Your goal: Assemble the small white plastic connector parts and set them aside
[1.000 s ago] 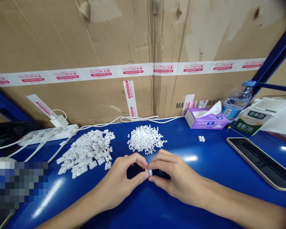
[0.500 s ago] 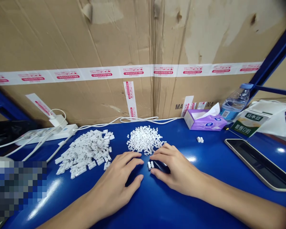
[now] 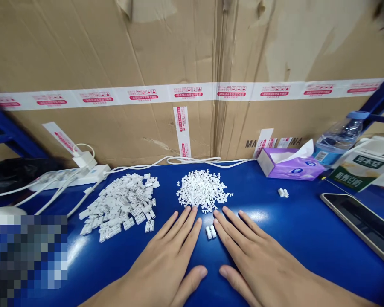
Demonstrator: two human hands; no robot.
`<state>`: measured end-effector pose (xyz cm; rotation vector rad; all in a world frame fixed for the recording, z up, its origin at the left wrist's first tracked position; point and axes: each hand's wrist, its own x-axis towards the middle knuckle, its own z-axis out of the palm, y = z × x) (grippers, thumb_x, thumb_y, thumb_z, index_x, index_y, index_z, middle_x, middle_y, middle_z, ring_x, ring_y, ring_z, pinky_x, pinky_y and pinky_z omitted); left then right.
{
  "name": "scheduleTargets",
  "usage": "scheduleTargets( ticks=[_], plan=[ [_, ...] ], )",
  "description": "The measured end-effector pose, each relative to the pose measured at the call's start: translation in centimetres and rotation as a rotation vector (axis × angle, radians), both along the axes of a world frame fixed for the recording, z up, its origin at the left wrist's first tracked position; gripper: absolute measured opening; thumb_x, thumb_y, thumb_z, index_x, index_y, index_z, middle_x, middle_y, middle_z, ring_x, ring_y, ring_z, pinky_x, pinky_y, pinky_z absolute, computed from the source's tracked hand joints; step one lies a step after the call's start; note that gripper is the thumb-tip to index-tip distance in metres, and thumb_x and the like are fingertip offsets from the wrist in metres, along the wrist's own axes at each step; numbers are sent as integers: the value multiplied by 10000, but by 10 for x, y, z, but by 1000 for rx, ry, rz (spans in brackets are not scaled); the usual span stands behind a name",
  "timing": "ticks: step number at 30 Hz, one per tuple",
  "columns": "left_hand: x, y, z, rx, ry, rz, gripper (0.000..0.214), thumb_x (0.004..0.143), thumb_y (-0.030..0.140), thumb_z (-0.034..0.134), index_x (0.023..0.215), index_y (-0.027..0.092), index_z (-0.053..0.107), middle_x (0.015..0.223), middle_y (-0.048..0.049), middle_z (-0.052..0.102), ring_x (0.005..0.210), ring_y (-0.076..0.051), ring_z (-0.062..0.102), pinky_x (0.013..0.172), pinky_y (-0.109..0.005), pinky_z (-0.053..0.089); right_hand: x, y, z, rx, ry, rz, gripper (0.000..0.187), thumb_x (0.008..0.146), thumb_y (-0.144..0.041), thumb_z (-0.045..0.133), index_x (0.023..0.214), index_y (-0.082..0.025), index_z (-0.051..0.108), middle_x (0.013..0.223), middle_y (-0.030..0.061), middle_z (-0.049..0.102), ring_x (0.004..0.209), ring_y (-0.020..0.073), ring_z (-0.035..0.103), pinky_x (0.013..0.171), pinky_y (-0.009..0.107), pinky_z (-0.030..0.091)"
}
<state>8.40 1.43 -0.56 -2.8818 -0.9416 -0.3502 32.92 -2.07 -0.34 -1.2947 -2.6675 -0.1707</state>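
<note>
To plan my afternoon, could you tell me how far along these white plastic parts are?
Done so far looks small: one pair of white plastic parts lies by the tissue box, another pair between the hands. Nothing is in hand: the left hand and right hand lie open on the blue table. Remaining: the pile of small white pieces and the pile of larger white connectors.

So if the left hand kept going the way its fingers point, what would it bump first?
Probably the heap of small white pieces, just past the left hand. The two white parts lie to its right; depth is hard to judge.
</note>
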Motion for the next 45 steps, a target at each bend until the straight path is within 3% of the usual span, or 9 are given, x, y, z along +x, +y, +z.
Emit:
scheduleTargets(
  ticks=[7, 17, 24, 26, 30, 33, 37, 40, 45],
  plan=[
    [1, -1, -6, 69, 20, 11, 661, 982, 439, 543, 1506, 59, 408, 1567, -218, 385, 1464, -349, 372, 1180, -511, 383, 1, 3, -6, 32, 43, 12, 611, 974, -467, 535, 1467, -107, 523, 1530, 167, 437, 1396, 373, 471, 1128, 524, 470],
    [-1, 1, -4, 19, 26, 2, 656, 991, 452, 532, 1514, 76, 409, 1569, -205, 388, 1459, -355, 376, 1185, -517, 376, 0, 3, -5, 50, 5, 25, 629, 971, -482, 527, 1452, -77, 536, 1513, 190, 452, 1375, 397, 491, 1089, 549, 500],
    [0, 2, -4, -26, 13, -13, 665, 1014, 442, 500, 1555, 86, 347, 1599, -199, 334, 1475, -357, 342, 1197, -527, 348, -3, 7, 5, -70, -5, 10, 647, 972, -438, 505, 1482, -40, 485, 1525, 213, 433, 1389, 434, 459, 1085, 615, 467],
    [0, 2, -5, -41, 8, -17, 667, 1016, 448, 497, 1556, 87, 346, 1603, -195, 330, 1480, -351, 335, 1208, -520, 331, -4, 8, 8, -129, 30, 3, 661, 954, -422, 528, 1515, -81, 449, 1537, 200, 437, 1395, 448, 446, 1076, 657, 447],
    [-1, 0, -4, -34, 59, -5, 638, 1031, 458, 462, 1537, 78, 384, 1605, -194, 323, 1484, -340, 331, 1211, -514, 325, -2, 8, 12, -209, 123, 8, 623, 944, -371, 560, 1543, -292, 407, 1552, 109, 473, 1391, 431, 454, 1058, 706, 403],
    [0, 0, -3, -37, 82, 7, 631, 1036, 467, 444, 1538, 88, 388, 1607, -182, 324, 1485, -334, 331, 1210, -513, 328, 0, 8, 15, -237, 172, 34, 484, 968, -361, 545, 1450, -357, 506, 1519, 61, 516, 1385, 378, 459, 1071, 660, 389],
    [0, 1, -2, -69, 56, 16, 649, 1030, 468, 460, 1559, 106, 355, 1609, -172, 327, 1481, -340, 335, 1205, -518, 332, 6, 15, 20, -205, 197, 46, 308, 981, -328, 544, 1272, -305, 642, 1383, 66, 607, 1302, 315, 508, 1038, 543, 402],
    [-1, 2, -1, -98, 28, 14, 674, 1021, 464, 481, 1585, 138, 308, 1616, -159, 317, 1479, -344, 338, 1191, -526, 356, 14, 25, 21, -156, 178, 26, 254, 979, -227, 530, 1177, -267, 685, 1203, 67, 678, 1122, 265, 591, 926, 460, 424],
    [-5, 5, 0, -132, -51, 44, 672, 971, 470, 568, 1570, 246, 363, 1605, -113, 367, 1440, -366, 411, 1114, -548, 458, 34, 44, 26, -73, 33, -110, 160, 935, -164, 579, 912, -210, 730, 971, 69, 701, 912, 239, 628, 785, 391, 398]
  ],
)
